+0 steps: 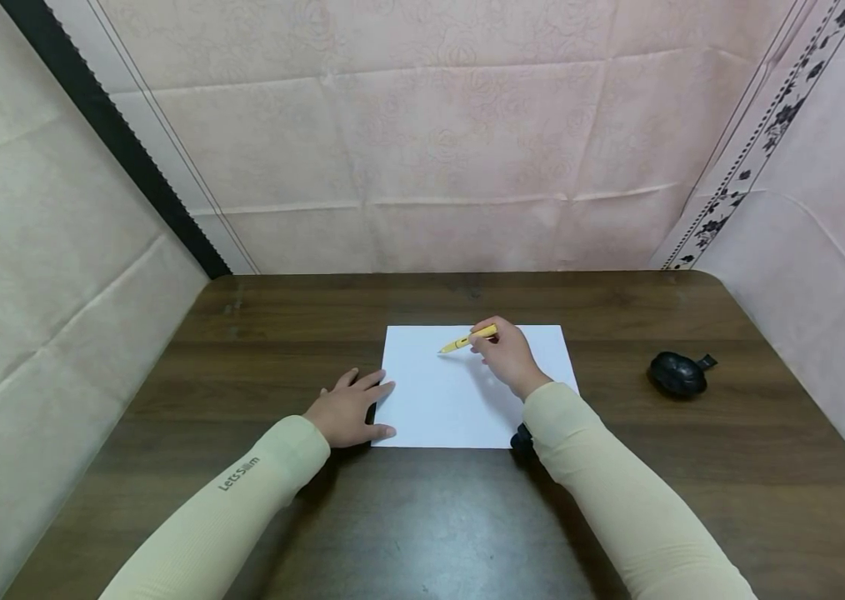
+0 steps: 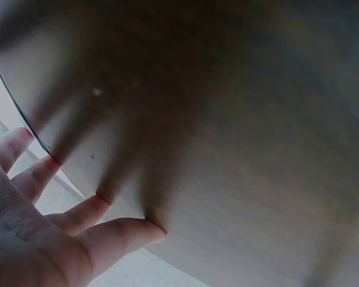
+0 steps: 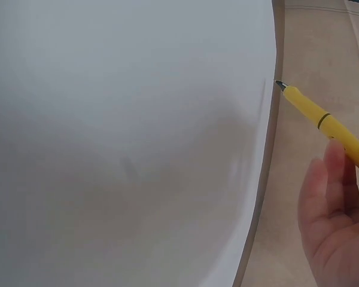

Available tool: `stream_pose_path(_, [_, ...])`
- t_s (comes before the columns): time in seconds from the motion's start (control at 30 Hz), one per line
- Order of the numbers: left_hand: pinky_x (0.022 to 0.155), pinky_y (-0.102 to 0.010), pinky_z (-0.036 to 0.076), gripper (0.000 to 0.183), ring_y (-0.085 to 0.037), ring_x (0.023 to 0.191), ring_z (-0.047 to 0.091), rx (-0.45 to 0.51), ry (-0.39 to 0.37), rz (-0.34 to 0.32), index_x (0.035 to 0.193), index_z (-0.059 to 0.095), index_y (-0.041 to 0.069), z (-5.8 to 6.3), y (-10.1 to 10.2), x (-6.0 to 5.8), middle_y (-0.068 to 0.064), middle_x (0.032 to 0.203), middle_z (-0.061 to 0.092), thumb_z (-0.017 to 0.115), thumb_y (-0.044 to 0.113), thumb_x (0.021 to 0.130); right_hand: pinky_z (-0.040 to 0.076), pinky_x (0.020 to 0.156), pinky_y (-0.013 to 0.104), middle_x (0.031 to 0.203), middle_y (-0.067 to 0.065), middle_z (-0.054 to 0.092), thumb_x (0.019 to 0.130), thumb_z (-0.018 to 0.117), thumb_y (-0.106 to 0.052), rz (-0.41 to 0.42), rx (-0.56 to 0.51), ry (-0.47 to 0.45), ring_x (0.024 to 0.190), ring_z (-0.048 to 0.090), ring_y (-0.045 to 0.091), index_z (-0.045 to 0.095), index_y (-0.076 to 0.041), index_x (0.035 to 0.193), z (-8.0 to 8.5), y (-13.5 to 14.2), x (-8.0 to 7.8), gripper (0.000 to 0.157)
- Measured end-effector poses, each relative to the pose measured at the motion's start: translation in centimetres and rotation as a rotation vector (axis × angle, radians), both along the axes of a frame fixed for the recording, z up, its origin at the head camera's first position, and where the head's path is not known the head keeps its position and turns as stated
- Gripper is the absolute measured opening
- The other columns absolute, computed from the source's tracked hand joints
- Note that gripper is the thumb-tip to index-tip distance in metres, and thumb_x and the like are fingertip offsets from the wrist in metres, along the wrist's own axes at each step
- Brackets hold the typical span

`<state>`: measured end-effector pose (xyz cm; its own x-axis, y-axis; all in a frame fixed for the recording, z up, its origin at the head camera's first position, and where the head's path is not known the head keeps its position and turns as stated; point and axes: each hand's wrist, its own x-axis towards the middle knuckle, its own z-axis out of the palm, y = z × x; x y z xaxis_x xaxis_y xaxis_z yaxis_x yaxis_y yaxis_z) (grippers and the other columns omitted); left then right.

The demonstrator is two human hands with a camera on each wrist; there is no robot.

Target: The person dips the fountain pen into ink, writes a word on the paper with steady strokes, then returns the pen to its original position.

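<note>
A white sheet of paper (image 1: pixel 430 408) lies on the brown wooden table (image 1: pixel 287 350). My left hand (image 1: pixel 347 414) rests at the sheet's left edge, fingers spread, with the fingertips and thumb over the paper's margin. In the left wrist view the fingertips press against the surface and cast long shadows. Over the upper middle of the sheet, my right hand (image 1: pixel 508 358) pinches a yellow fountain pen (image 1: pixel 460 342) between thumb and fingers. Its nib points left and down, close over the paper. The right wrist view shows the pen's dark nib and a thin dark ring round the barrel.
To the right of the paper sits a rounded black object (image 1: pixel 677 373) with a short tab. Pale patterned cloth (image 1: pixel 452 150) hangs behind the table and on both sides. A small black piece (image 1: pixel 521 438) shows beneath the right sleeve at the paper's lower edge.
</note>
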<state>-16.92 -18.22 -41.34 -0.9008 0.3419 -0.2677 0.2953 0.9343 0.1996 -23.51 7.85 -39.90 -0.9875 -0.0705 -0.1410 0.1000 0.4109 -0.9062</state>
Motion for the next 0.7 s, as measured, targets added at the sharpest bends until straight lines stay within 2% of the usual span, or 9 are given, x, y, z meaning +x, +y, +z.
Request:
stream_pose_path(0.43, [0.098, -0.073, 0.029, 0.075, -0.042, 0.143, 0.02, -0.004, 0.005, 0.007, 0.149, 0.039, 0.024, -0.08, 0.03, 0.04, -0.003, 0.158, 0.028, 0.066, 0.054, 0.086, 0.05, 0.08, 0.032, 0.112, 0.013, 0.06, 0.1, 0.055, -0.018, 0.013, 0.022, -0.016, 0.1, 0.058, 0.028, 0.055, -0.005, 0.122, -0.08, -0.05, -0.02, 0.026])
stream_pose_path(0.7, [0.098, -0.072, 0.03, 0.075, -0.042, 0.143, 0.019, -0.004, 0.004, 0.007, 0.149, 0.039, 0.024, 0.06, 0.11, 0.1, -0.002, 0.158, 0.028, 0.066, 0.053, 0.086, 0.05, 0.082, 0.034, 0.112, 0.013, 0.061, 0.1, 0.055, -0.019, 0.013, 0.047, -0.015, 0.1, 0.058, 0.029, 0.055, -0.009, 0.117, 0.03, -0.07, 0.08, 0.02])
